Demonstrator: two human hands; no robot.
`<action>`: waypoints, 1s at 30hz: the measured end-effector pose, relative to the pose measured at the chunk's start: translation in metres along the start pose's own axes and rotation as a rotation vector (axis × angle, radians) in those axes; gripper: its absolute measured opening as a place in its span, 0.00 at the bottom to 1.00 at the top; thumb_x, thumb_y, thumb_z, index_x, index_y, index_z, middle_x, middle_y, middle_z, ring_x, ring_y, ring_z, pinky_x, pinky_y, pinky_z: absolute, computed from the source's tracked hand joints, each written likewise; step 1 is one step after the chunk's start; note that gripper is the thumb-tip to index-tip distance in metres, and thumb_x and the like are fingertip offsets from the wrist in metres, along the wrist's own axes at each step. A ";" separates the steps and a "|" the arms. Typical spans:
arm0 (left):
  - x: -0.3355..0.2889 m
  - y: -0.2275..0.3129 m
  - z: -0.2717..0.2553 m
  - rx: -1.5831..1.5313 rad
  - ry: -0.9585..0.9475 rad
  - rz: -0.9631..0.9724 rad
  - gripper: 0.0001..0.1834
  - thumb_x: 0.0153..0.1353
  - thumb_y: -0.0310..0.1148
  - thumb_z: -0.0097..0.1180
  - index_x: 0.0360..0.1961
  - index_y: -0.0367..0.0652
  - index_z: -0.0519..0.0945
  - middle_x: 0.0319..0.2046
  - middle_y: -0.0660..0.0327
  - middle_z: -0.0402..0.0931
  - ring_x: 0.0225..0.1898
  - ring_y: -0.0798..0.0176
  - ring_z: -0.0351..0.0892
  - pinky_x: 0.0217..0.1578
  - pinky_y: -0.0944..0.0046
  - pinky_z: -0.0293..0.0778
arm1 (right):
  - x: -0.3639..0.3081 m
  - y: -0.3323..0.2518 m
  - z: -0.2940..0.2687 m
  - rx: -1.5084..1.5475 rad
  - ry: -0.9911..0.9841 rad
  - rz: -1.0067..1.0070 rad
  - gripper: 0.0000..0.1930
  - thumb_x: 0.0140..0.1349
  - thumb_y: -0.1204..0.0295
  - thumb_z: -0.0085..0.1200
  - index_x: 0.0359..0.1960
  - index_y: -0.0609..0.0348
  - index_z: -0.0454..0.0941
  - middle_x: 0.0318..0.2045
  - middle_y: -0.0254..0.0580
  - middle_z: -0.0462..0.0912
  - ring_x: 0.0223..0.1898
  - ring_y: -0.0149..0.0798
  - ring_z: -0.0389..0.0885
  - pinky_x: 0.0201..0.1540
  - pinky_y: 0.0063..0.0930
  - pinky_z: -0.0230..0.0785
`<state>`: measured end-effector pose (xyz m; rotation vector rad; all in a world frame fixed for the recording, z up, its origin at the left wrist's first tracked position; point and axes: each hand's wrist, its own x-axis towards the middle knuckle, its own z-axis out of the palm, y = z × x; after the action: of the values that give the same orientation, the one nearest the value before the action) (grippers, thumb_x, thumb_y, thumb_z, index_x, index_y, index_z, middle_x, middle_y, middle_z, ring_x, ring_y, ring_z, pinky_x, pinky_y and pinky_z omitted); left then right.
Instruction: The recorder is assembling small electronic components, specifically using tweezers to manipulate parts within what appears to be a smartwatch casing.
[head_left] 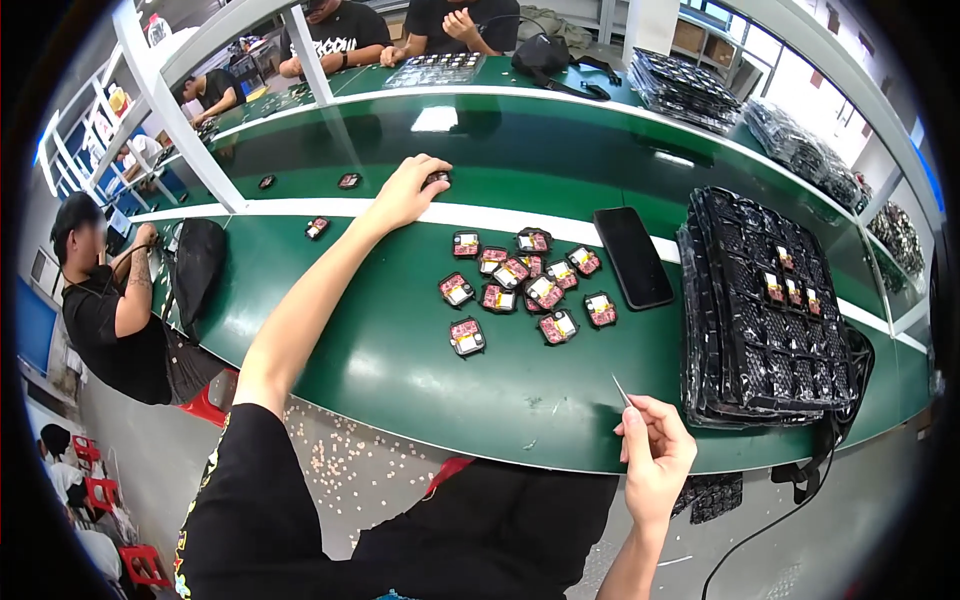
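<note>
A module (438,178) is on the far belt (540,170) at the left hand (408,192), whose fingers touch it, though whether they clamp it I cannot tell. Nearer, a loose cluster (543,291) lies on the counter (390,320), left of the right hand (655,450), pinched on tweezers (621,390). Work looks partly done: strays (348,181) remain far left, and four pieces (794,292) show in the right tray (745,350).

Grey floor (225,475), pale litter (345,460); red stools (145,566) lower left; white frame (178,115); bright window (768,62) upper right.
</note>
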<state>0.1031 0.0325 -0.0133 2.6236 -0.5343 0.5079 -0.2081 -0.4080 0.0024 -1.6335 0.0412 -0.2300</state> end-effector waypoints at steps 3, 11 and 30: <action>-0.006 0.009 0.000 -0.092 0.010 0.047 0.22 0.72 0.33 0.67 0.64 0.39 0.81 0.52 0.51 0.79 0.58 0.45 0.78 0.63 0.52 0.75 | 0.010 0.000 0.013 -0.006 -0.011 0.031 0.07 0.76 0.78 0.65 0.51 0.67 0.88 0.31 0.31 0.87 0.28 0.17 0.77 0.28 0.15 0.63; -0.094 0.031 -0.067 -0.119 -0.126 -0.034 0.22 0.75 0.34 0.66 0.66 0.40 0.81 0.57 0.53 0.81 0.62 0.50 0.80 0.68 0.53 0.73 | 0.025 0.001 0.019 -0.137 -0.033 0.027 0.08 0.76 0.78 0.65 0.53 0.66 0.87 0.31 0.31 0.87 0.28 0.17 0.77 0.30 0.13 0.63; -0.139 0.066 -0.101 -0.189 -0.227 -0.100 0.29 0.59 0.34 0.80 0.62 0.44 0.85 0.42 0.63 0.75 0.36 0.65 0.70 0.43 0.62 0.72 | 0.020 0.003 0.019 -0.249 -0.034 0.009 0.08 0.75 0.79 0.66 0.52 0.66 0.88 0.30 0.30 0.87 0.27 0.17 0.76 0.29 0.14 0.62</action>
<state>-0.0718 0.0630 0.0344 2.5235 -0.4906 0.1216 -0.1851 -0.3926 0.0004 -1.8840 0.0532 -0.1964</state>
